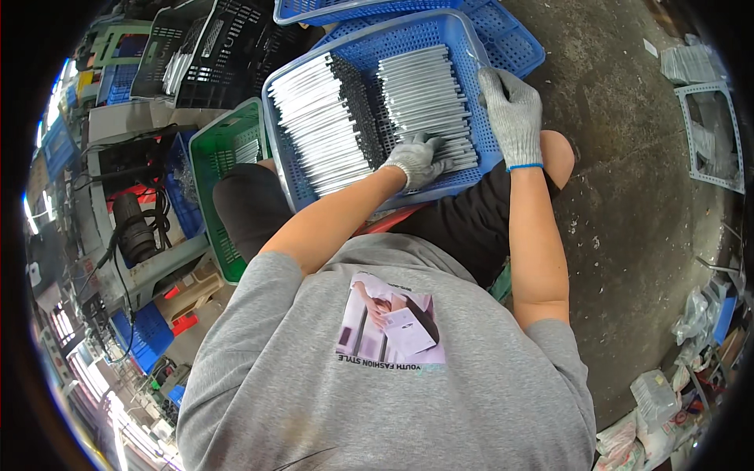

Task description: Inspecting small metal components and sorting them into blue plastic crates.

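Observation:
A blue plastic crate (276, 169) lies before me across my lap, holding two stacks of slim metal rods. The left stack (318, 125) is bright silver with black ends toward the middle; the right stack (420, 90) is duller grey. My left hand (419, 161), in a grey knitted glove, rests on the near end of the right stack with its fingers apart. At the crate's right rim is my gloved right hand (512, 114), its fingers curled. A thin light tip shows just beyond those fingers; what they hold cannot be made out.
A green crate (206, 169) with a few rods stands left of the blue one. Black crates (200, 74) sit at the far left, and more blue crates (506, 39) lie behind. A machine with cables (133, 228) is on the left. Concrete floor (628, 196) spreads to the right.

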`<act>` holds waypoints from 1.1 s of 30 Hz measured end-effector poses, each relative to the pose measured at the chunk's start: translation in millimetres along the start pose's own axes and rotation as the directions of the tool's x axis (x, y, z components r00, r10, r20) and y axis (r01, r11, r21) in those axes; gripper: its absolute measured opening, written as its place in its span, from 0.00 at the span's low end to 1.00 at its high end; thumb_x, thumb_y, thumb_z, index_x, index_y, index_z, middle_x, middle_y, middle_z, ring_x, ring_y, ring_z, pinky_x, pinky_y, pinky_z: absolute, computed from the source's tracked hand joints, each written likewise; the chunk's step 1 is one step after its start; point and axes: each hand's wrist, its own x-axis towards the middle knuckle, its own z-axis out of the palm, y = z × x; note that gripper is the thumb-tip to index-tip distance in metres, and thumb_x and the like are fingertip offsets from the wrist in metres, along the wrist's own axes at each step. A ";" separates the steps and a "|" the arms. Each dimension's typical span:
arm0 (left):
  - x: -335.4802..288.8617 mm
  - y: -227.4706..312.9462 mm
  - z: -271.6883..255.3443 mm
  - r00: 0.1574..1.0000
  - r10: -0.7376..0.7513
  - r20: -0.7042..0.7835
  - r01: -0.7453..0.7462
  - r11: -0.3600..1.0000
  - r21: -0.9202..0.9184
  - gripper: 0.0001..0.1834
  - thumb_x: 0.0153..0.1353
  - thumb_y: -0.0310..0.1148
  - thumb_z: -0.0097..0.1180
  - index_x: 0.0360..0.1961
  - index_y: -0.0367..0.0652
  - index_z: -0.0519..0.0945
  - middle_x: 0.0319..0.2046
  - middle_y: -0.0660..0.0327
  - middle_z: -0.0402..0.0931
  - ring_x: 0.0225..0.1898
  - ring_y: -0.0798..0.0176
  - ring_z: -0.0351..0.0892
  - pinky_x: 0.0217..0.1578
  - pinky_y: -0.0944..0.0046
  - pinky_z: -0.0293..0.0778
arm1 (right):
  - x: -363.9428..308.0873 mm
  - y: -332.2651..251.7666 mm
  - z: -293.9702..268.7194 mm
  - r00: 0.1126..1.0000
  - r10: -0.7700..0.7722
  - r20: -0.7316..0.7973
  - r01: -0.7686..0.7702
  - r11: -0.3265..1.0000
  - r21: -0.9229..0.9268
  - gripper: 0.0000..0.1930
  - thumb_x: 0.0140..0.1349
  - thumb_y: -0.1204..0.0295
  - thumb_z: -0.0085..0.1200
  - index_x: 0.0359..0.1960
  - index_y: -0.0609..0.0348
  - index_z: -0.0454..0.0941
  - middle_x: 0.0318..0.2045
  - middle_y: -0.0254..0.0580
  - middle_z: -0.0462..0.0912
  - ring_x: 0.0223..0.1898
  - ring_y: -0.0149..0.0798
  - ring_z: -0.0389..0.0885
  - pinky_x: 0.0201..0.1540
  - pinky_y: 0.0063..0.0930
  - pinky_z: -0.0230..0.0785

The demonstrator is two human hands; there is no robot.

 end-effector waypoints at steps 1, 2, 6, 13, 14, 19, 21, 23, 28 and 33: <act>-0.7 3.0 -0.1 0.999 -0.046 0.028 0.045 0.999 0.006 0.31 0.75 0.57 0.49 0.63 0.41 0.77 0.55 0.46 0.77 0.49 0.43 0.81 0.53 0.47 0.79 | 0.8 -0.3 -0.1 1.000 0.002 -0.003 -0.002 1.000 -0.004 0.17 0.69 0.62 0.61 0.48 0.64 0.88 0.26 0.34 0.85 0.27 0.25 0.78 0.31 0.19 0.67; -0.9 3.3 1.6 0.999 -0.046 0.027 0.046 0.999 0.003 0.31 0.75 0.57 0.49 0.63 0.41 0.77 0.55 0.46 0.77 0.49 0.43 0.81 0.53 0.47 0.79 | 0.9 -0.1 -0.5 1.000 0.000 -0.001 0.000 1.000 -0.006 0.17 0.69 0.62 0.61 0.48 0.64 0.88 0.26 0.34 0.85 0.27 0.25 0.78 0.31 0.19 0.67; 0.2 -3.3 8.5 0.986 0.019 0.164 0.020 0.972 -0.236 0.33 0.72 0.59 0.52 0.61 0.39 0.77 0.47 0.44 0.81 0.47 0.41 0.82 0.54 0.47 0.78 | 1.2 -0.6 0.6 1.000 0.003 0.021 -0.003 1.000 -0.023 0.17 0.70 0.61 0.60 0.48 0.64 0.88 0.26 0.33 0.85 0.26 0.25 0.77 0.31 0.21 0.67; -33.3 18.7 -15.6 0.988 0.113 0.103 -0.075 0.945 -0.318 0.35 0.67 0.58 0.61 0.60 0.38 0.77 0.46 0.45 0.83 0.46 0.42 0.83 0.52 0.48 0.79 | 0.0 9.3 0.0 1.000 -0.009 0.027 0.011 0.997 -0.074 0.18 0.69 0.60 0.60 0.48 0.63 0.88 0.25 0.33 0.84 0.25 0.26 0.75 0.32 0.22 0.68; -37.0 19.8 -15.3 0.991 0.112 0.071 -0.083 0.942 -0.325 0.36 0.65 0.58 0.63 0.60 0.38 0.77 0.47 0.47 0.84 0.46 0.43 0.84 0.52 0.49 0.79 | -1.5 8.5 -0.1 0.999 0.005 0.032 -0.002 0.997 -0.075 0.18 0.69 0.60 0.60 0.48 0.63 0.88 0.25 0.33 0.84 0.25 0.26 0.75 0.32 0.22 0.68; -39.2 19.7 -25.2 0.985 0.164 0.054 -0.119 0.872 -0.475 0.33 0.62 0.50 0.68 0.60 0.39 0.77 0.47 0.51 0.86 0.45 0.48 0.85 0.50 0.52 0.80 | -8.1 15.2 4.8 0.999 -0.020 0.041 0.024 0.993 -0.112 0.17 0.69 0.60 0.60 0.46 0.64 0.88 0.24 0.33 0.83 0.25 0.26 0.74 0.32 0.22 0.68; -35.7 18.7 -33.7 0.966 0.233 0.109 -0.125 0.796 -0.592 0.29 0.63 0.44 0.69 0.60 0.40 0.78 0.46 0.53 0.86 0.43 0.51 0.85 0.49 0.54 0.81 | -8.6 19.5 4.6 0.998 -0.057 0.033 0.061 0.989 -0.137 0.17 0.69 0.60 0.60 0.45 0.64 0.88 0.24 0.32 0.82 0.24 0.26 0.74 0.32 0.22 0.68; -33.6 18.5 -38.9 0.976 0.197 0.091 -0.107 0.802 -0.587 0.27 0.63 0.42 0.69 0.59 0.39 0.78 0.45 0.54 0.86 0.42 0.52 0.85 0.47 0.55 0.81 | -9.7 18.1 1.5 0.999 -0.015 0.031 0.018 0.993 -0.113 0.18 0.69 0.59 0.59 0.44 0.64 0.88 0.24 0.35 0.83 0.24 0.29 0.76 0.32 0.24 0.70; -22.9 6.8 -41.1 0.998 0.004 0.061 0.040 0.716 -0.697 0.21 0.63 0.37 0.68 0.55 0.38 0.81 0.40 0.56 0.87 0.39 0.58 0.86 0.42 0.60 0.83 | -21.5 0.1 -7.7 0.987 0.157 0.032 -0.159 0.985 0.069 0.21 0.70 0.55 0.57 0.42 0.64 0.88 0.25 0.40 0.85 0.23 0.33 0.78 0.30 0.28 0.72; -21.0 -5.5 -48.1 0.987 -0.144 0.070 0.077 0.045 -0.996 0.17 0.63 0.34 0.67 0.50 0.38 0.83 0.37 0.56 0.86 0.35 0.61 0.86 0.38 0.63 0.83 | -54.1 -17.1 0.3 0.944 0.328 0.023 -0.292 0.803 0.519 0.17 0.72 0.57 0.57 0.40 0.61 0.85 0.19 0.34 0.77 0.17 0.27 0.70 0.20 0.20 0.62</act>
